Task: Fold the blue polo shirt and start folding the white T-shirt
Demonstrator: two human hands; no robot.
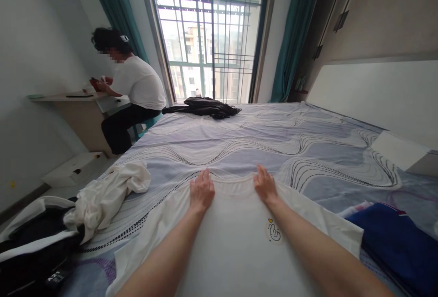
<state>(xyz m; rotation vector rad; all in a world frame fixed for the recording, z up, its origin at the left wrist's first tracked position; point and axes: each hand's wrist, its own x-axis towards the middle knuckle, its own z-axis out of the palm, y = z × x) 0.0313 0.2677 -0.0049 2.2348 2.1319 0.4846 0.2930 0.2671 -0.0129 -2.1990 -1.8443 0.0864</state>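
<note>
A white T-shirt (236,247) lies spread on the bed in front of me, its neckline pointing away and its sleeves out to both sides. A small hand-and-heart print shows on the chest. My left hand (202,190) rests on the shoulder left of the collar, fingers stretched forward and flat. On the other side of the collar, my right hand (265,185) touches the right shoulder, also with fingers extended. The shirt's lower part runs out of view at the bottom, partly behind my forearms.
Crumpled white clothing (106,196) and black-and-white clothing (37,242) lie at left. Dark blue folded clothing (400,237) is at right. Black clothing (205,106) lies on the far edge of the bed (260,132). A person (137,80) sits at a desk (65,99).
</note>
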